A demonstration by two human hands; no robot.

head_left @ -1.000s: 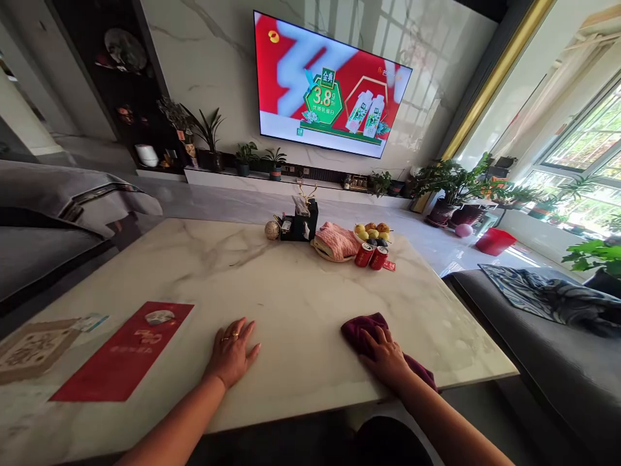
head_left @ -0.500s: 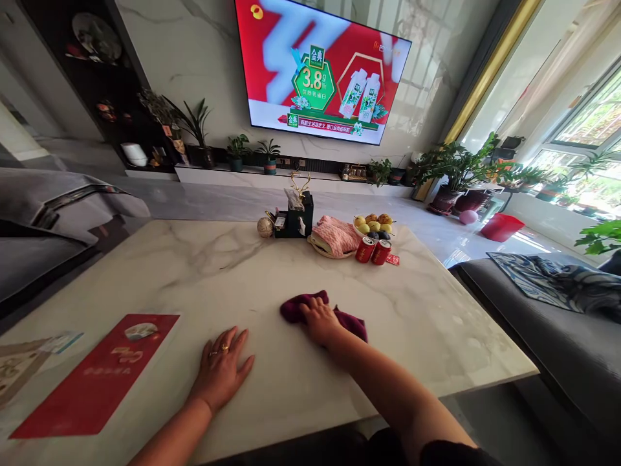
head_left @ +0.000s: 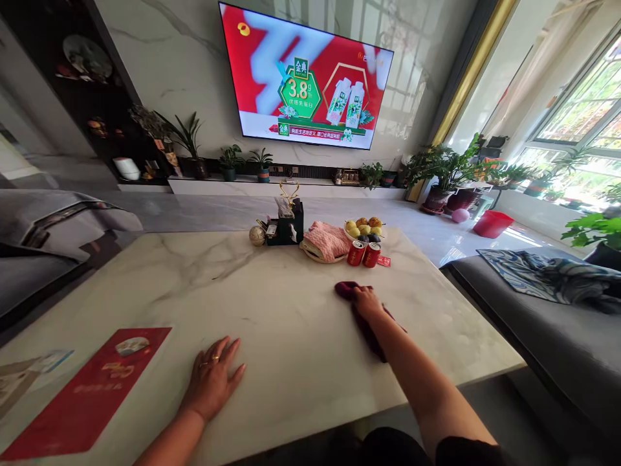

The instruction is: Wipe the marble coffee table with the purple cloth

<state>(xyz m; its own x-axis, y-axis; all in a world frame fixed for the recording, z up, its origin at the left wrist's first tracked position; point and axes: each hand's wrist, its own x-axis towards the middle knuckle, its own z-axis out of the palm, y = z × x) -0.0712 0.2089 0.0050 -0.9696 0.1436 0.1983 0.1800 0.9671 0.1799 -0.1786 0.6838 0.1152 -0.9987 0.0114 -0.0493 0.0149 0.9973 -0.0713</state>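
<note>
Under my right hand (head_left: 369, 303) is a dark purple cloth (head_left: 367, 333), pressed against the pale marble-look table (head_left: 272, 362). The fingers curl over the cloth's far part, and its rest trails back beneath my wrist. My left hand (head_left: 212, 377) lies flat on the tabletop with fingers spread and holds nothing; gold-coloured rings show on it. To its left is a long red printed paper (head_left: 92, 395), apart from the hand.
Along the far edge stand a dark tissue box (head_left: 286, 223), a pink towel (head_left: 327, 241) in a shallow basket, a fruit bowl (head_left: 363, 228) and two red cans (head_left: 363, 254). A beige packet (head_left: 19, 382) lies at left. A grey sofa (head_left: 533, 323) flanks the right side.
My right hand has moved to the right with the cloth, which now trails toward me. My left hand stays on the table. The view has shifted slightly.
</note>
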